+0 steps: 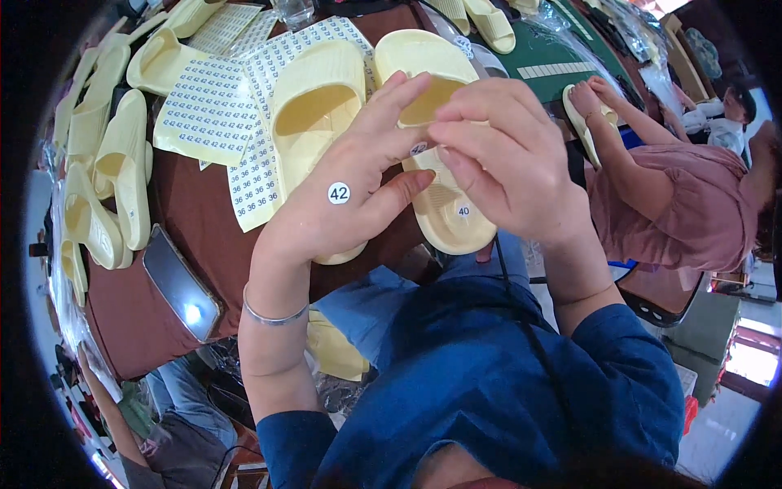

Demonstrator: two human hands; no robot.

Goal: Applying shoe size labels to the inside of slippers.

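Two pale yellow slide sandals lie before me on the table, a left slipper and a right slipper with a small round sticker on its footbed. Over them is my left hand, its fingers stretched and thumb apart. A round white numbered sticker is stuck to the back of that hand, and another sticker shows at its fingers. Close against those fingers, my right hand is curled with thumb and forefinger pinched. Whatever lies in that pinch is hidden.
Sheets of number stickers lie left of the slippers. More yellow slippers line the table's left side. A phone rests near the front left edge. At right, a co-worker handles another slipper; a green mat is behind.
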